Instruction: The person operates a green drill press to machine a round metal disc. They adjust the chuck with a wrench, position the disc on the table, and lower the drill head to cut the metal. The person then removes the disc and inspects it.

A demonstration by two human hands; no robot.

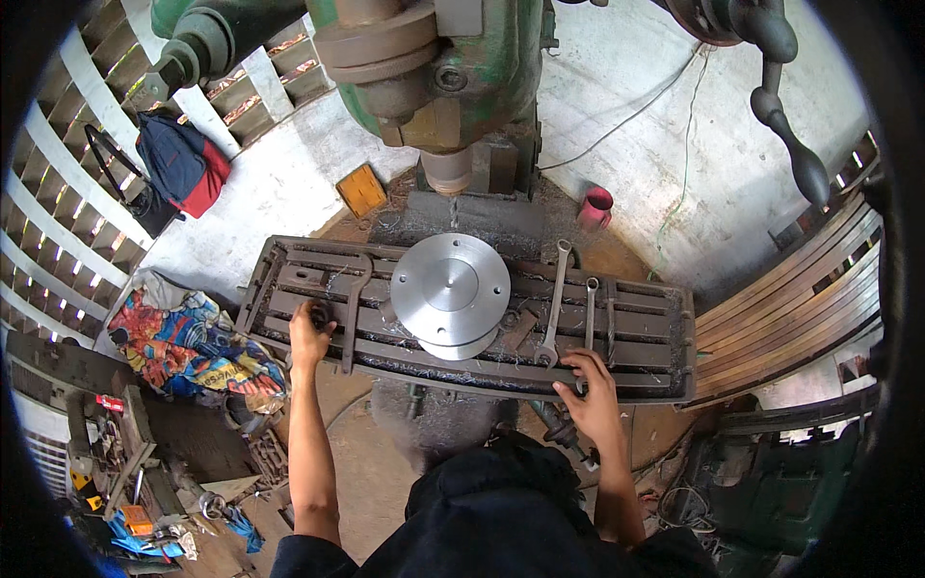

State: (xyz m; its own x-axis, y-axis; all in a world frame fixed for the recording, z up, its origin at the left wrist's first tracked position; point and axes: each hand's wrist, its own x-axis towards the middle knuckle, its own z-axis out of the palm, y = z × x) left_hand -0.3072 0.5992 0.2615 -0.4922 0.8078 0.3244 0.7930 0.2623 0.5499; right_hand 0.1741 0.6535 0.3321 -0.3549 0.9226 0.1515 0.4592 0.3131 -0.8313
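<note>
A round, shiny metal flange [450, 285] with several holes sits on the slotted machine table [631, 379], below a drill bit [454, 212] in the machine's spindle. At the table's left part, my left hand [308, 334] is closed around a small dark round piece [320, 313], mostly covered by the fingers. Beside it lies a dark bent bar [356, 310]. My right hand [593, 393] is at the front edge, its fingers curled around something dark that they largely hide. Just beyond those fingers lies a small wrench [592, 313], with a larger wrench [557, 303] to its left.
A spare drill bit [610, 313] lies on the table's right part among metal shavings. A crank handle [785, 125] hangs at upper right. On the floor stand a red mug [595, 206] and a yellow wooden piece [362, 191]. Tools clutter a bench [145, 482] at lower left.
</note>
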